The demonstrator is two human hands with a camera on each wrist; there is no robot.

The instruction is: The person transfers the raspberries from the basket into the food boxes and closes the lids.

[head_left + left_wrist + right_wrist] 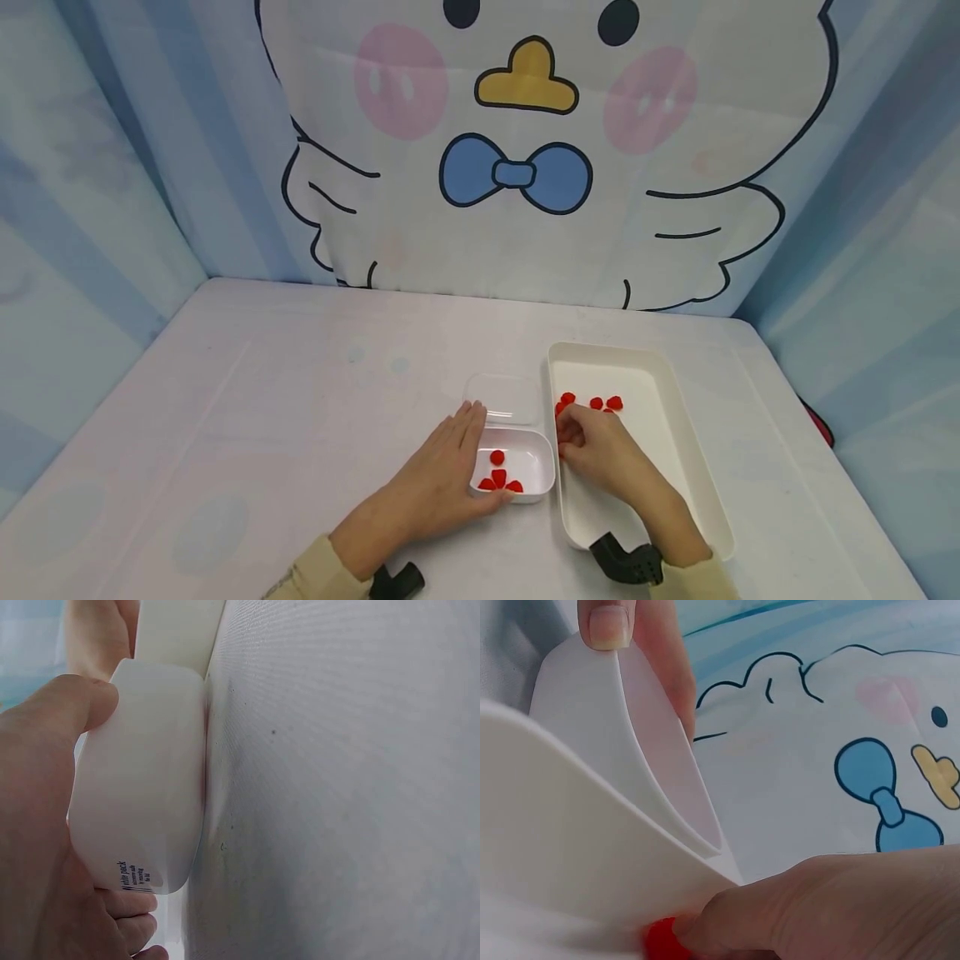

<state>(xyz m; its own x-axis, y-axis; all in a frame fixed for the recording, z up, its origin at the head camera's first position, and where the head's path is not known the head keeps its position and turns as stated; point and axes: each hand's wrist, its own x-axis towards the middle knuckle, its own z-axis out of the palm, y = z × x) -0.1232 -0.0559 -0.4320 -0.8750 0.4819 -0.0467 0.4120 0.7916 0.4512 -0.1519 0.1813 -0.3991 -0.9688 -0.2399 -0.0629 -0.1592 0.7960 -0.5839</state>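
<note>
A person's two hands work at a white table (247,400), seen from above. The left hand (442,483) cups the small white container (525,467): the thumb curls over its near rim and the straight fingers lie along its far-left side, holding it steady; the left wrist view shows the thumb (71,705) bent against the container's rounded wall. Four red pieces (498,477) lie inside it. A clear lid (504,398) rests flat on the table just behind the container.

The right hand (600,454) rests inside the long white tray (697,467), which stands just right of the container, nearly touching it. Its fingers are drawn together at the tray's left wall; the right wrist view shows them pressed against one red piece (660,941), though whether it is fully pinched cannot be told. A few more red pieces (596,402) lie loose in the tray, just beyond the fingertips.

Likely hazards, as judged: the small, smooth-looking piece may slip from a shallow fingertip hold and drop between the two walls; the knuckles may nudge the light tray sideways against the container.
</note>
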